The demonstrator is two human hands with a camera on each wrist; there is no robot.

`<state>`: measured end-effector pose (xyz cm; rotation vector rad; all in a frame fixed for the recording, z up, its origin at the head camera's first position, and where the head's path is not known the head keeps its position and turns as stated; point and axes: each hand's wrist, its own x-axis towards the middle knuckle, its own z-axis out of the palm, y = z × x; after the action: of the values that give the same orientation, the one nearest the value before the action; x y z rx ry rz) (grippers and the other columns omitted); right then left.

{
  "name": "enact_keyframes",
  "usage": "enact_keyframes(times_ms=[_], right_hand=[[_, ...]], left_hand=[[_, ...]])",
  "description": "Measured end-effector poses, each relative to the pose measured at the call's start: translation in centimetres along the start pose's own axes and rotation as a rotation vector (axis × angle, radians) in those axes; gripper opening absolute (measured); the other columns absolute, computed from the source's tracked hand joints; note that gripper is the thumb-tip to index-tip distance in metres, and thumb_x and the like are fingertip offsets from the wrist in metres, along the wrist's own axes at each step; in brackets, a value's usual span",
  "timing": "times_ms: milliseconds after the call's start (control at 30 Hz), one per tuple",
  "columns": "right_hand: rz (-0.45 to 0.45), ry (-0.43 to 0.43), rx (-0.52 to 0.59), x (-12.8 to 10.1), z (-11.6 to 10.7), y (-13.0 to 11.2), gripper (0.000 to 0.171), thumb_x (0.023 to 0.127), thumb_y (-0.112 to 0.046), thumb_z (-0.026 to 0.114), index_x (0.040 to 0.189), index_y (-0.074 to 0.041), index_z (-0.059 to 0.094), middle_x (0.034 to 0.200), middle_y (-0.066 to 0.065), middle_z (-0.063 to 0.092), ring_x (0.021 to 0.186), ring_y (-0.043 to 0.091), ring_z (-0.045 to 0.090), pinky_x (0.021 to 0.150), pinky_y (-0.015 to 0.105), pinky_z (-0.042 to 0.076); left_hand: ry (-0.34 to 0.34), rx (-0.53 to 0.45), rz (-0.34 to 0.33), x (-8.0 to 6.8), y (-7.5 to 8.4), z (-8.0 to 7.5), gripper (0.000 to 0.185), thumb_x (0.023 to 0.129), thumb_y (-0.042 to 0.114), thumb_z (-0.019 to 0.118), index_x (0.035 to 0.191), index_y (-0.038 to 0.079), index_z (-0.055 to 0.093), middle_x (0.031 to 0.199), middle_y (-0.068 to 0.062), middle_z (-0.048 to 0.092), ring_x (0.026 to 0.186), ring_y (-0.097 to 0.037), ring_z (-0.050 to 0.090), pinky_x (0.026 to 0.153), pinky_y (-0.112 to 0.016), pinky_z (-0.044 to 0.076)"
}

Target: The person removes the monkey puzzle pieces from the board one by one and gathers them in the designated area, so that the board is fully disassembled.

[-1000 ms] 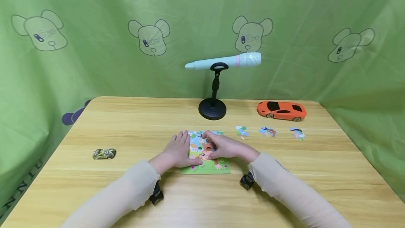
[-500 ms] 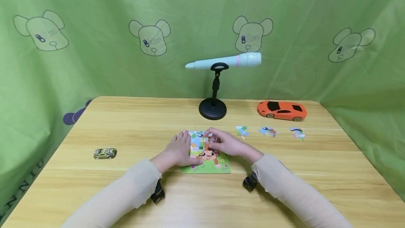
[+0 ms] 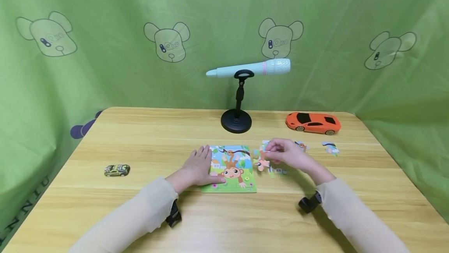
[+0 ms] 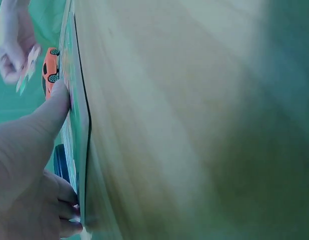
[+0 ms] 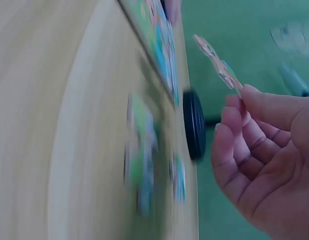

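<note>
The right wrist view is blurred by motion, so the loose pieces [image 5: 142,160] on the table there are only coloured smears and their pictures cannot be read. In the left wrist view the table fills most of the frame and the puzzle board [image 4: 77,130] shows only as a thin edge seen from the side. In the head view the right hand covers part of the loose pieces behind it, so I cannot tell how many lie there; one piece [image 3: 330,148] at the far right is clearly visible.

The left hand [image 3: 199,166] lies flat on the left edge of the puzzle board [image 3: 229,169], with fingers straight and together, and its thumb [image 4: 54,107] presses on the board's top face. It grips nothing.

The right hand [image 3: 285,152] is raised a little above the table [image 3: 140,144], just right of the board. It pinches a puzzle piece [image 3: 261,162] between thumb and fingertips (the piece has pink and orange colours). In the right wrist view the same piece [image 5: 217,65] sticks out from the fingertips [image 5: 234,102], and the other fingers are curled loosely under it. The piece hangs beside the board's right edge, apart from it.

Behind the board stands a black stand [image 3: 236,120] holding a pale blue microphone [image 3: 249,68]. An orange toy car [image 3: 313,123] is at the far right, and a small car [image 3: 117,170] at the left.
</note>
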<state>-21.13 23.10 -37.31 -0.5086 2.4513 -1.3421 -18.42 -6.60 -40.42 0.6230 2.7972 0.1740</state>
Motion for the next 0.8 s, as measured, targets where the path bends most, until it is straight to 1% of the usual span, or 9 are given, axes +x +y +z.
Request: enact_keyframes(times_ms=[100,233,367,467,533,700,800], right_hand=[[0.047,0.026,-0.008,-1.5,-2.0,1.4,0.023,0.087,-0.016,0.064,0.097,0.003,0.057,0.081,0.014,0.06,0.069,0.027,0.056,0.061,0.033,0.051],[0.103,0.047,-0.002,-3.4,-4.3,3.3,0.026,0.087,-0.017,0.063,0.1,0.005,0.056,0.082,0.014,0.059,0.069,0.024,0.055,0.061,0.032,0.051],[0.115,0.042,-0.014,-4.8,-6.1,5.0,0.024,0.089,-0.013,0.062,0.099,0.008,0.056,0.08,0.014,0.059,0.066,0.02,0.055,0.058,0.03,0.05],[0.119,0.032,-0.045,-5.5,-6.9,6.1,0.022,0.089,-0.009,0.06,0.099,0.01,0.057,0.079,0.013,0.058,0.064,0.017,0.054,0.057,0.029,0.05],[0.133,0.03,-0.069,-5.9,-7.3,6.7,0.021,0.09,-0.009,0.058,0.099,0.01,0.057,0.079,0.011,0.059,0.064,0.016,0.054,0.057,0.028,0.049],[0.155,0.015,-0.108,-6.3,-7.8,7.7,0.019,0.091,-0.008,0.056,0.099,0.01,0.058,0.079,0.009,0.059,0.065,0.014,0.053,0.056,0.027,0.049],[0.157,0.007,-0.123,-6.3,-7.9,7.9,0.018,0.091,-0.006,0.056,0.098,0.01,0.059,0.076,0.008,0.057,0.062,0.013,0.051,0.054,0.026,0.048]], left_hand=[[-0.001,0.001,0.011,0.0,-0.2,0.0,0.108,0.076,0.075,0.045,0.144,-0.005,0.018,0.15,-0.021,0.011,0.137,-0.033,0.009,0.11,-0.044,0.012],[-0.005,0.001,0.041,0.0,-0.6,-0.1,0.108,0.076,0.075,0.044,0.144,-0.005,0.019,0.15,-0.021,0.011,0.137,-0.033,0.009,0.109,-0.044,0.012],[-0.021,-0.047,0.068,0.0,-1.2,-0.3,0.104,0.079,0.071,0.046,0.144,-0.004,0.018,0.15,-0.02,0.009,0.137,-0.032,0.008,0.11,-0.043,0.011],[-0.026,-0.079,0.085,-0.1,-1.7,-0.5,0.1,0.081,0.066,0.051,0.144,-0.004,0.016,0.15,-0.02,0.008,0.137,-0.032,0.007,0.11,-0.042,0.009],[-0.024,-0.082,0.097,-0.3,-2.0,-0.5,0.1,0.081,0.063,0.053,0.144,-0.004,0.016,0.151,-0.02,0.007,0.137,-0.031,0.006,0.11,-0.041,0.008],[-0.025,-0.083,0.127,-0.8,-2.5,-0.7,0.102,0.079,0.062,0.057,0.144,-0.005,0.016,0.15,-0.02,0.007,0.137,-0.032,0.007,0.11,-0.042,0.009],[-0.033,-0.079,0.136,-1.0,-2.5,-0.6,0.103,0.078,0.063,0.057,0.144,-0.005,0.015,0.15,-0.02,0.007,0.137,-0.033,0.008,0.11,-0.042,0.009]])
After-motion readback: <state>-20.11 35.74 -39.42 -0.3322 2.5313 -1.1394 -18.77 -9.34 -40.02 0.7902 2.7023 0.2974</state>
